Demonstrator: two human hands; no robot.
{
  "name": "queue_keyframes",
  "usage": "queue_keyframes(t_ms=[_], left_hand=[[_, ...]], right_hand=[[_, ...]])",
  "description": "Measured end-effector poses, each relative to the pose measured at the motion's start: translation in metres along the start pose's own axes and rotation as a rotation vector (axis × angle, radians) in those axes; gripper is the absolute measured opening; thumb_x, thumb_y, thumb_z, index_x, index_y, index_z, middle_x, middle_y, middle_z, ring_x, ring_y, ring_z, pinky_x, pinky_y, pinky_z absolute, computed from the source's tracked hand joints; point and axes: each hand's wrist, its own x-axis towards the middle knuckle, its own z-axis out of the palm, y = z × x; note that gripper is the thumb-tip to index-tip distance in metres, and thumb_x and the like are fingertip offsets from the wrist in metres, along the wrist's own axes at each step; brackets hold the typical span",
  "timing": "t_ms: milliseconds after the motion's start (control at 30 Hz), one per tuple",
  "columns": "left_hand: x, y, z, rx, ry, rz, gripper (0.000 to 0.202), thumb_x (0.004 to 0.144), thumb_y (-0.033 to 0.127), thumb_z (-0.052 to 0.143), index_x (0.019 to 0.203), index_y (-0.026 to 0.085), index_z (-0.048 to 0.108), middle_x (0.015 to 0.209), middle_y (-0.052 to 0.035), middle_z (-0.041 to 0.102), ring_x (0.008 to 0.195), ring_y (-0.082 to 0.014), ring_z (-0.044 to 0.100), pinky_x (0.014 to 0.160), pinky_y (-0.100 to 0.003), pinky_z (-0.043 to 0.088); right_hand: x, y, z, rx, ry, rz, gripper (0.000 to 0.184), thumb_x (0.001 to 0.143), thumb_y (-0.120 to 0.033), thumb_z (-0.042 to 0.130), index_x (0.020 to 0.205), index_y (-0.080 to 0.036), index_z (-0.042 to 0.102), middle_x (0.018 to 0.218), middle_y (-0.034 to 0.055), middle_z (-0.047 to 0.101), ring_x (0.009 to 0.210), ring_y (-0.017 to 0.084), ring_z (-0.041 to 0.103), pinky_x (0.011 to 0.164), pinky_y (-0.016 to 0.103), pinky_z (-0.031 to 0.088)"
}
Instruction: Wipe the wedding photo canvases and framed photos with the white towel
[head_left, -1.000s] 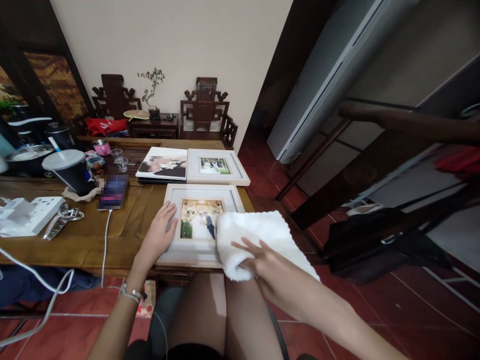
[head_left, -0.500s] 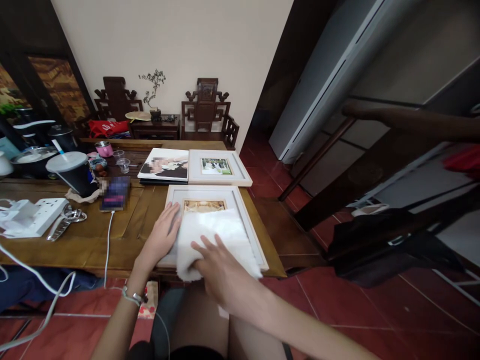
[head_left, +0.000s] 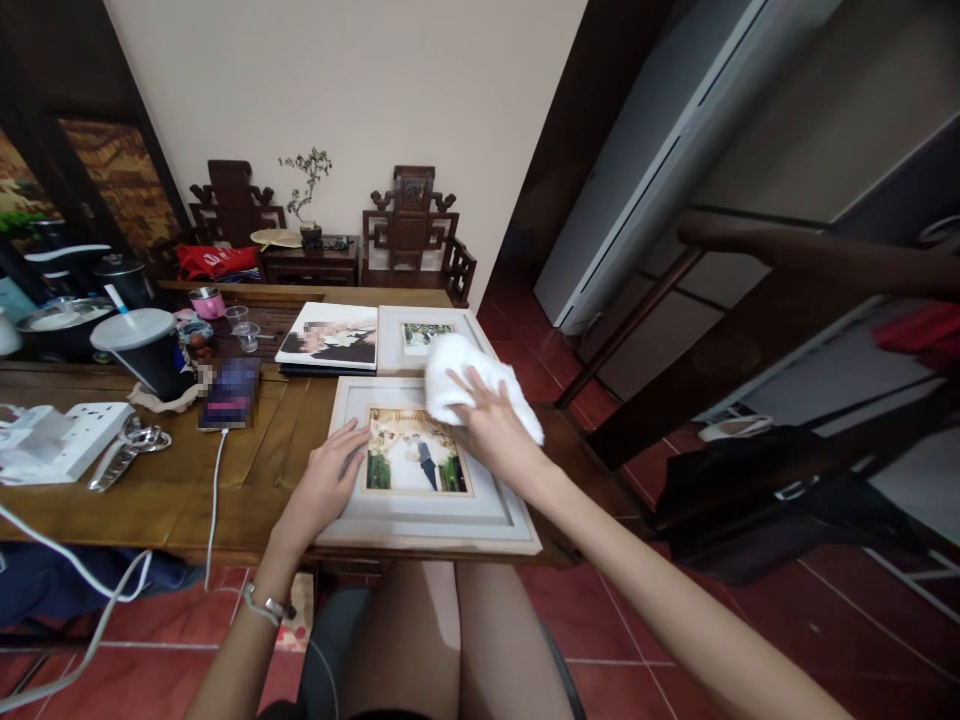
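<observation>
A picture frame [head_left: 442, 527] with a pale wooden border lies flat near the table's front edge. Inside its wide white mount is a photo [head_left: 416, 455] of a couple. My left hand [head_left: 330, 480] rests on the frame's left side, fingers stretched out flat. Over the upper right corner, my right hand [head_left: 491, 420] presses a folded white cloth [head_left: 454, 370] with its fingers spread on top, the thumb side hidden. The cloth covers that corner and part of the second frame [head_left: 394, 335] behind.
Left of the second frame lies a photo album [head_left: 352, 350]. Further left are a phone [head_left: 229, 390] on a white cable, a lidded dark cup [head_left: 146, 350], a metal tool [head_left: 131, 445] and a white power strip [head_left: 82, 440]. Small clear cups [head_left: 247, 337] stand behind the phone.
My right hand has slid the cloth away from me and rightward, from the frame's lower part to its upper right corner, uncovering the photo. My left hand stays at the left side.
</observation>
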Motion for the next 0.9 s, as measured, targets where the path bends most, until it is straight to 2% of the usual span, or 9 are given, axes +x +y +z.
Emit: queue_keyframes(t_ms=[100, 167, 267, 333, 533, 633, 700, 800, 900], left_hand=[[0.000, 0.000, 0.000, -0.033, 0.020, 0.002, 0.035, 0.092, 0.022, 0.043, 0.119, 0.015, 0.064, 0.127, -0.0101, 0.063, 0.132, -0.0231, 0.046, 0.111, -0.044, 0.037], [0.001, -0.001, 0.000, -0.037, 0.032, -0.003, 0.034, 0.091, 0.021, 0.044, 0.118, 0.015, 0.064, 0.127, -0.0103, 0.064, 0.131, -0.0231, 0.047, 0.111, -0.043, 0.038], [0.001, -0.001, 0.001, -0.028, 0.041, -0.010, 0.035, 0.091, 0.018, 0.042, 0.118, 0.014, 0.065, 0.126, -0.0102, 0.064, 0.129, -0.0224, 0.050, 0.111, -0.042, 0.038], [0.000, -0.002, 0.001, -0.031, 0.043, -0.002, 0.039, 0.090, 0.013, 0.038, 0.118, 0.015, 0.064, 0.127, -0.0091, 0.064, 0.129, -0.0210, 0.049, 0.112, -0.042, 0.037], [-0.001, -0.006, 0.001, -0.045, 0.057, 0.019, 0.052, 0.079, 0.001, 0.033, 0.119, 0.014, 0.064, 0.127, -0.0094, 0.063, 0.131, -0.0196, 0.047, 0.114, -0.042, 0.034], [0.000, -0.009, 0.003, -0.052, 0.074, 0.026, 0.053, 0.077, 0.000, 0.034, 0.117, 0.015, 0.064, 0.127, -0.0095, 0.063, 0.130, -0.0200, 0.049, 0.113, -0.043, 0.036], [-0.001, -0.010, 0.004, -0.054, 0.086, 0.022, 0.053, 0.077, 0.000, 0.034, 0.117, 0.015, 0.064, 0.127, -0.0096, 0.063, 0.129, -0.0204, 0.050, 0.113, -0.044, 0.036], [-0.002, -0.009, 0.004, -0.054, 0.101, 0.016, 0.049, 0.079, 0.002, 0.035, 0.116, 0.015, 0.065, 0.128, -0.0106, 0.062, 0.129, -0.0214, 0.050, 0.113, -0.045, 0.034], [-0.004, -0.007, 0.003, -0.043, 0.162, -0.022, 0.043, 0.083, 0.009, 0.040, 0.119, 0.015, 0.063, 0.142, -0.0125, 0.049, 0.136, -0.0245, 0.041, 0.115, -0.046, 0.030]], right_hand=[[0.045, -0.026, 0.010, -0.015, 0.033, -0.187, 0.036, 0.085, -0.002, 0.047, 0.112, -0.015, 0.067, 0.155, 0.0106, 0.027, 0.144, 0.036, 0.013, 0.111, 0.066, 0.015], [0.066, -0.046, 0.016, -0.025, -0.007, -0.259, 0.033, 0.088, -0.006, 0.048, 0.113, -0.017, 0.067, 0.153, 0.0092, 0.032, 0.144, 0.035, 0.016, 0.112, 0.065, 0.015], [0.077, -0.063, 0.024, -0.041, -0.087, -0.271, 0.033, 0.090, -0.006, 0.044, 0.110, -0.018, 0.068, 0.150, 0.0090, 0.038, 0.142, 0.033, 0.023, 0.110, 0.065, 0.019], [0.073, -0.058, 0.025, -0.048, -0.112, -0.242, 0.035, 0.089, -0.003, 0.043, 0.107, -0.017, 0.069, 0.148, 0.0100, 0.041, 0.141, 0.033, 0.027, 0.110, 0.065, 0.021], [0.036, 0.008, 0.007, -0.090, -0.192, -0.008, 0.045, 0.079, 0.008, 0.042, 0.104, -0.015, 0.071, 0.138, 0.0115, 0.054, 0.137, 0.033, 0.035, 0.107, 0.064, 0.025], [0.009, 0.026, -0.002, -0.114, -0.212, 0.010, 0.047, 0.075, 0.010, 0.039, 0.102, -0.012, 0.071, 0.138, 0.0148, 0.052, 0.138, 0.033, 0.033, 0.107, 0.064, 0.025], [-0.015, 0.022, -0.008, -0.090, -0.226, -0.041, 0.048, 0.071, 0.011, 0.039, 0.098, -0.011, 0.072, 0.141, 0.0159, 0.049, 0.139, 0.032, 0.032, 0.109, 0.059, 0.026], [-0.058, 0.000, -0.019, 0.032, -0.294, -0.099, 0.049, 0.063, 0.011, 0.043, 0.094, -0.012, 0.073, 0.142, 0.0156, 0.047, 0.140, 0.032, 0.029, 0.113, 0.054, 0.025], [-0.096, -0.015, -0.031, 0.220, -0.363, -0.153, 0.054, 0.056, 0.008, 0.043, 0.094, -0.016, 0.073, 0.145, 0.0103, 0.044, 0.142, 0.029, 0.024, 0.116, 0.054, 0.021]])
